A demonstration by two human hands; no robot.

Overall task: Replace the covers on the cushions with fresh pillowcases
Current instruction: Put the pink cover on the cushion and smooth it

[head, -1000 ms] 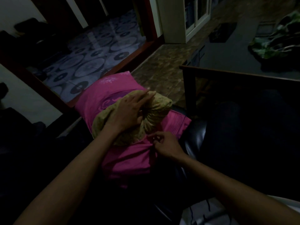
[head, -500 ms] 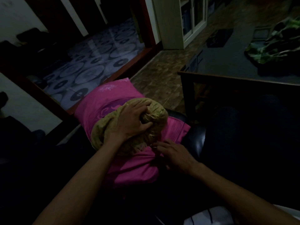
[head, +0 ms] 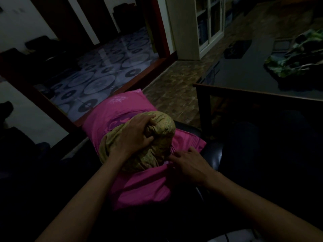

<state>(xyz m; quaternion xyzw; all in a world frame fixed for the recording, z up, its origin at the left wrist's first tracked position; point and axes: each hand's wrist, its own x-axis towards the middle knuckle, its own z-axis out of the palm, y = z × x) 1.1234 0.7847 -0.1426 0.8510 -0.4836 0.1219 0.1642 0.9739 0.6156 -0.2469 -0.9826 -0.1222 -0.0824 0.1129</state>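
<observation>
A pink pillowcase (head: 139, 186) lies lengthwise across a dark seat in front of me. An olive-yellow cushion (head: 162, 124) bulges out of a slit in its top side. My left hand (head: 132, 137) lies on the cushion, with fingers and thumb curled round a bunched fold of it. My right hand (head: 187, 163) sits at the right end of the slit, fingers bent onto the pink hem beside the cushion. Whether they pinch the hem is hard to see in the dim light.
A dark glass-topped table (head: 244, 74) stands at right, with a green patterned cloth (head: 295, 60) on it. A white glass-door cabinet (head: 197, 27) stands behind. A red-framed step leads to a circle-patterned floor (head: 97, 74) at left. The black seat cushion (head: 213, 154) shows by my right hand.
My left hand went from lying flat on the cushion to gripping a fold of it. My right hand slid up along the pink hem toward the cushion. The view tilted slightly.
</observation>
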